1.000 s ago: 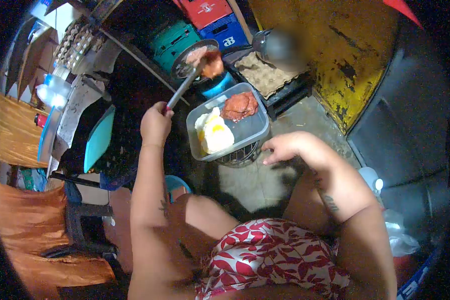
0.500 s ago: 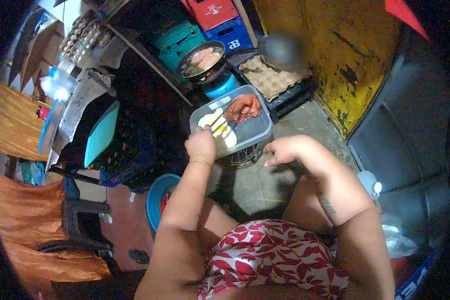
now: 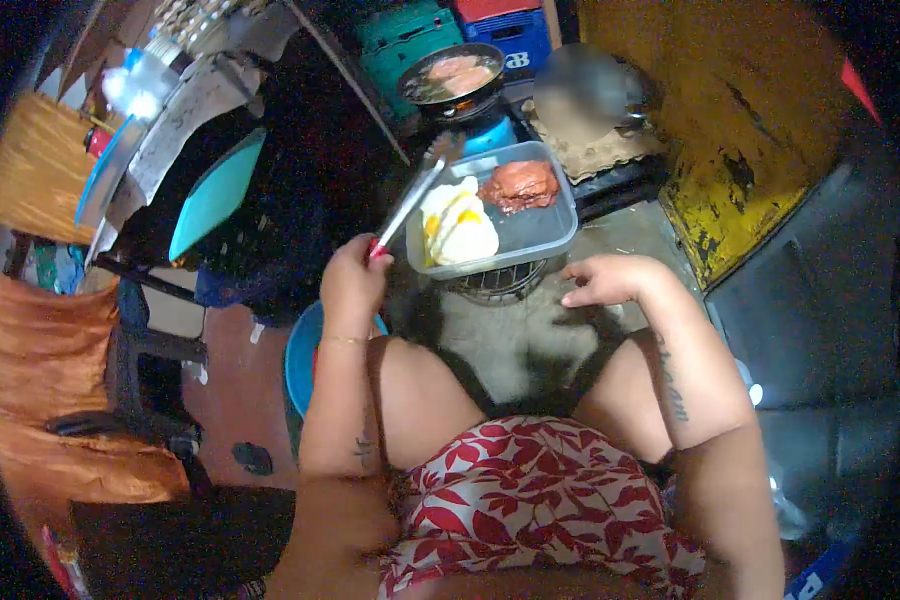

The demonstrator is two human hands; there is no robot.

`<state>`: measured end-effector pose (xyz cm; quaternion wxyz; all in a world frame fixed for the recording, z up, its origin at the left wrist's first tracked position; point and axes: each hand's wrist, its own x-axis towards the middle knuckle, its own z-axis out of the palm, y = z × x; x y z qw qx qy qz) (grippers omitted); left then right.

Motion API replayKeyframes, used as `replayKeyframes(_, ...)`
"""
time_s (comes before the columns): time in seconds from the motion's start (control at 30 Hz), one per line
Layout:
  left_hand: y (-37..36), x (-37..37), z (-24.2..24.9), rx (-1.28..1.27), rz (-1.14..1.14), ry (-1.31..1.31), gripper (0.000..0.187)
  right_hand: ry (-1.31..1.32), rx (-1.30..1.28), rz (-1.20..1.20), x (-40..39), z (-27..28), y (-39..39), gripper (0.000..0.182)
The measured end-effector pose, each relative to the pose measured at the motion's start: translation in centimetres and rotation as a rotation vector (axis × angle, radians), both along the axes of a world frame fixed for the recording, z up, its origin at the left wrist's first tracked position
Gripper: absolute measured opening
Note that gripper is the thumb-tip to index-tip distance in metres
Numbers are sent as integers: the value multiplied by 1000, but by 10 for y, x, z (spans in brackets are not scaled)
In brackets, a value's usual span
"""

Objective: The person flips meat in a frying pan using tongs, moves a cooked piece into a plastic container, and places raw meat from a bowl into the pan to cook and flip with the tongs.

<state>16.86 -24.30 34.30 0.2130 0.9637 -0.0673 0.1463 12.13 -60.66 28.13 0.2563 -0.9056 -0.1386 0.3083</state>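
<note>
Closest to me, the red-and-white leafy cloth [image 3: 545, 490] fills the lap, and a blue basin [image 3: 302, 355] peeks out by the left forearm. Here's my left hand [image 3: 354, 280], closed around the red handle of a spatula [image 3: 410, 208], which slants up and away. On the other side, my right hand [image 3: 610, 280] hangs open, fingers loosely bent, near the clear container [image 3: 515, 228]. The container sits over a round wire grate [image 3: 498, 284], fried eggs [image 3: 462, 235] on its left side, a reddish lump of meat [image 3: 523, 186] at the far right. The spatula's blade is by its far left corner. Beyond that, a dark pan [image 3: 422, 92] holds pink pieces [image 3: 460, 73] above a blue stove [image 3: 488, 136]; right of it lies a cardboard tray [image 3: 595, 148]. Farthest back, green [image 3: 400, 50] and blue crates [image 3: 518, 38].
</note>
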Motion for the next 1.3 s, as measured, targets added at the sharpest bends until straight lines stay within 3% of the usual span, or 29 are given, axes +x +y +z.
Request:
replayKeyframes(0.13, 72, -24, -11, -297, 78, -102, 37, -26, -44, -18, -5, 6, 8, 71)
replayKeyframes(0.17, 80, -43, -1, -149, 152, -101, 37, -17, -53, 7, -7, 10, 12, 71)
replayKeyframes(0.2, 100, -51, -12, -157, 180, -93, 37, -9, -63, -10, -9, 12, 16, 71)
replayKeyframes(0.3, 141, -77, -33, -434, 179, -52, 36, 7, -109, -1, -10, 7, 27, 73)
replayKeyframes(0.4, 163, -74, -49, -285, 178, -33, 37, 17, -209, 35, -12, 10, 40, 75)
replayKeyframes(0.43, 149, -72, -35, -293, 173, -33, 37, 27, -270, 65, -13, 14, 47, 76)
replayKeyframes(0.5, 110, -55, -10, -9, 115, 15, 38, 12, -279, 81, -13, 9, 54, 76)
replayKeyframes(0.6, 43, -23, 7, 175, -23, 47, 29, -11, -256, 82, -16, 11, 61, 76)
replayKeyframes(0.83, -71, 30, -29, 595, -186, 9, 17, -22, -282, 103, -23, 8, 56, 72)
replayKeyframes(0.97, -91, 39, -49, 621, -173, -39, 18, -90, -297, 83, -26, -4, 41, 63)
replayKeyframes(1.3, -97, 39, -54, 691, -158, -55, 20, -56, -211, 42, -36, 19, 27, 70)
